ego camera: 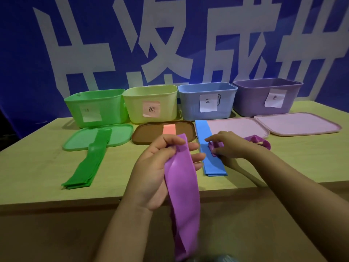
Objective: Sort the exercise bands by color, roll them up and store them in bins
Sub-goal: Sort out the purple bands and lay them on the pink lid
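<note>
Wooden table [37, 163]; blue banner [22, 53], white characters.

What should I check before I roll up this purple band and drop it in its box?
1. Left hand has a grip on the long purple band: ok, it pinches the top end.
2. Band lies flat for rolling: not ok, it hangs twisted off the table edge.
3. Right hand is free to help: not ok, it holds a crumpled purple band.
4. Purple bin is open: ok, the lids lie in front of the bins.
5. Room inside that bin: cannot tell, its inside is hidden.
</note>
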Tool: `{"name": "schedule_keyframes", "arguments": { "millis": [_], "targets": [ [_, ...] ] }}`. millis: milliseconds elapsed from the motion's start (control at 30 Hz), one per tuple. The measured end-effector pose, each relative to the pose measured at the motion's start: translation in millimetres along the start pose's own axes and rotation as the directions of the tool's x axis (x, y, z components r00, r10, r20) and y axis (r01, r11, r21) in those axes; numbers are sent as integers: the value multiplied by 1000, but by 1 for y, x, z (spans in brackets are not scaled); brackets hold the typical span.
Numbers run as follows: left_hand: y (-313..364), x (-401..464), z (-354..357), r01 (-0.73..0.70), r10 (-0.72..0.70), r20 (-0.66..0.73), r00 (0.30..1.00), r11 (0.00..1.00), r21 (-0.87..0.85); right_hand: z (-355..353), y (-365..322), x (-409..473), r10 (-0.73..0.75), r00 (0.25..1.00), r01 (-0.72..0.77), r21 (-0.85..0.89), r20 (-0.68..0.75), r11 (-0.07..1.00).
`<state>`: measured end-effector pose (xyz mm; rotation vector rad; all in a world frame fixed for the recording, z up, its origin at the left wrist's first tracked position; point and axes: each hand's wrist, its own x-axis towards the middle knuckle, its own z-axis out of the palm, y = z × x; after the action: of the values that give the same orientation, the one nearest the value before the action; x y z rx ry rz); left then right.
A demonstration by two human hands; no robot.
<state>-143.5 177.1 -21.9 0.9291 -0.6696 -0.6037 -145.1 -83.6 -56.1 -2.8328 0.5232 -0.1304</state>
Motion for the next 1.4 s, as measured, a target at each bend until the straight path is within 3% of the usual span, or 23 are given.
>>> {"name": "schedule_keyframes", "arguments": {
  "millis": [133,333,433,567,733,900,1000,1167,1300,1400],
  "targets": [
    [-5,1,-1,14,-14,2,1000,1000,-1,-17,-2,-4,45,995,-48,-31,-91,998],
    [-7,4,5,-27,28,-64,998,999,18,-52,-1,-27,58,919,17,188,-391,982],
    [-11,5,12,-58,60,-99,993,998,25,-76,-4,-48,91,842,119,349,-531,929],
    [-14,7,22,-66,68,-138,988,998,15,-112,-14,-79,146,737,328,538,-660,777],
    [-13,9,34,-84,88,-203,975,996,29,-143,-36,-116,138,589,502,495,-796,710],
    [-4,5,45,-137,143,-213,966,990,40,-162,-63,-146,64,546,641,465,-835,611],
    [4,-1,49,-165,178,-195,965,983,81,-165,-76,-161,2,580,670,479,-815,567],
    [13,-11,56,-255,279,-192,941,957,141,-147,-93,-175,-50,702,670,636,-710,384],
    [16,-14,57,-204,260,-257,931,952,227,-108,-103,-182,-82,774,631,752,-628,192],
    [11,-17,54,-188,234,-208,950,958,217,-74,-109,-186,-57,799,601,791,-599,114]
  ]
}}
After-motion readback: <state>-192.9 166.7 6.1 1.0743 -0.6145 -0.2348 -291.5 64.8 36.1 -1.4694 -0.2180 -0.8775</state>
